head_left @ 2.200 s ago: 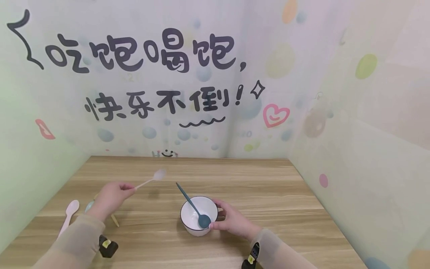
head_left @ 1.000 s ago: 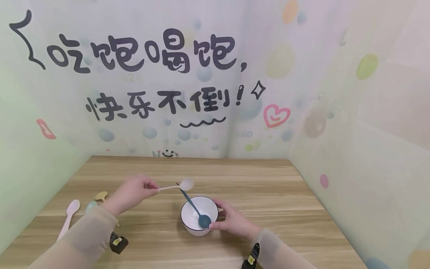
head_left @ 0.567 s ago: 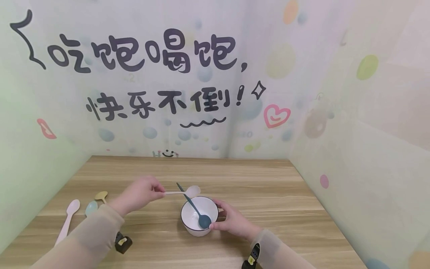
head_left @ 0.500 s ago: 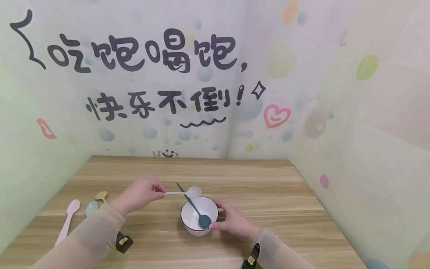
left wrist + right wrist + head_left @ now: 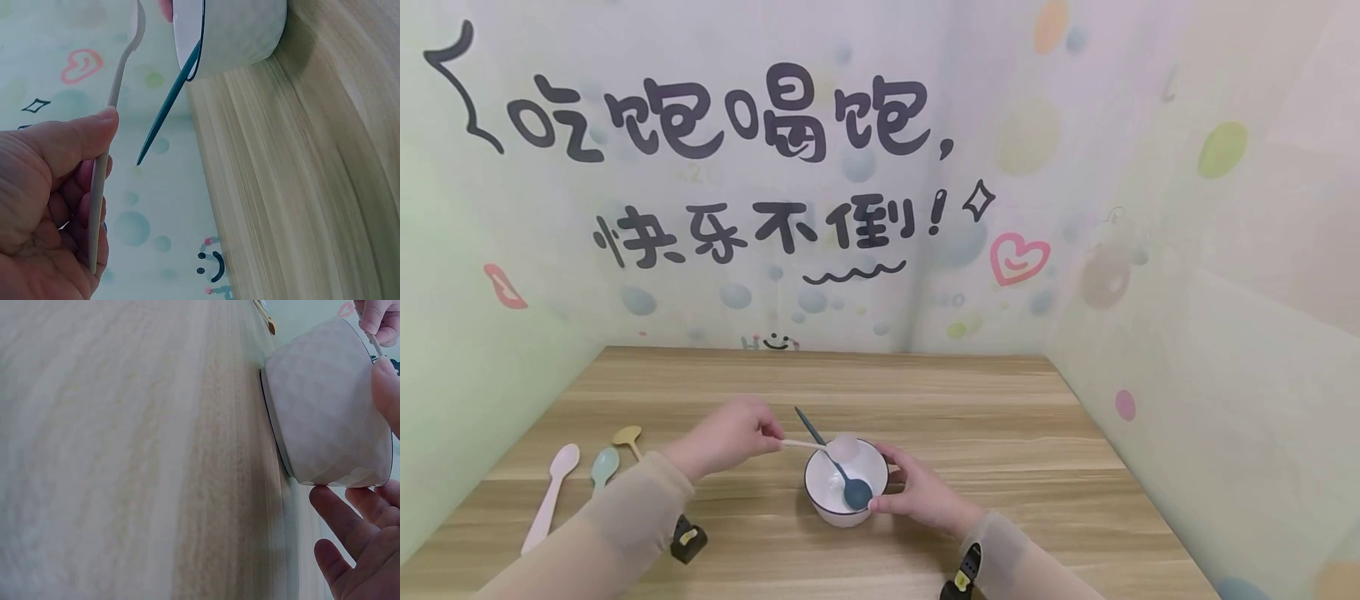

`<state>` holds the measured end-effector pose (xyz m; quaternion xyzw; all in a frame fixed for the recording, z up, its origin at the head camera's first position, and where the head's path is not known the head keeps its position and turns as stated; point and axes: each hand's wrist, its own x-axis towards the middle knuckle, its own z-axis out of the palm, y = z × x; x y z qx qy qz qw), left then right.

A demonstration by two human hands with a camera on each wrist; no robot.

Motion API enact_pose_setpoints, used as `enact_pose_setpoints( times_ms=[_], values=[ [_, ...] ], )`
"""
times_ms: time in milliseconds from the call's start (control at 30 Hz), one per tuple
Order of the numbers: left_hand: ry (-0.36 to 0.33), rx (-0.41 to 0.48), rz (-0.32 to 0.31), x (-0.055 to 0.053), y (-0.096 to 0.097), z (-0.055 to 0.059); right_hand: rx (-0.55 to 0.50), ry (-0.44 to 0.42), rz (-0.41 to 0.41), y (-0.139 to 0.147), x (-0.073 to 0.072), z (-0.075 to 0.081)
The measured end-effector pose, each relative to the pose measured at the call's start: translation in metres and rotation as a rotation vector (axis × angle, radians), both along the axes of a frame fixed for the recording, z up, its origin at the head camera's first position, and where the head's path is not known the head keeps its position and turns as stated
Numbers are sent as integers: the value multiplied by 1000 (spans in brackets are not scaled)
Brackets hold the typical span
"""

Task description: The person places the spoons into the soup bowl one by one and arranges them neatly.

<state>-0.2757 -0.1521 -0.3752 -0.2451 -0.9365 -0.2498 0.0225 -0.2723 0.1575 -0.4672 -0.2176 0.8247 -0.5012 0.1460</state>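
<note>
My left hand pinches a pale spoon by its handle, thumb on one side and fingers curled on the other in the left wrist view. The spoon's head hovers over the far part of a white bowl with a dark rim. Inside that bowl leans a dark teal spoon, its handle sticking out over the far rim. My right hand holds the bowl's right side; the thumb lies at the rim and fingertips touch the faceted wall in the right wrist view.
On the wooden table, left of the bowl, lie a pink spoon, a light blue spoon and a yellow spoon. My left sleeve hides part of the latter two. Printed walls enclose the table's back and sides.
My left hand has carried the pale spoon rightward from the left of the table to above the bowl, lowering it lately. The right hand and bowl have stayed put.
</note>
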Motion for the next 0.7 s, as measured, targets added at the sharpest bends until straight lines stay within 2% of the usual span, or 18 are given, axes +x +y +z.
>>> enact_pose_setpoints(
  times_ms=[300, 567, 700],
  values=[
    [65, -53, -73, 2, 10, -1, -4, 2, -1, 0, 0, -2],
    [95, -106, -93, 0, 14, -4, -14, -12, 6, 0, 0, -1],
    [147, -145, -125, -1, 16, -5, -11, -20, -1, 0, 1, 1]
  ],
)
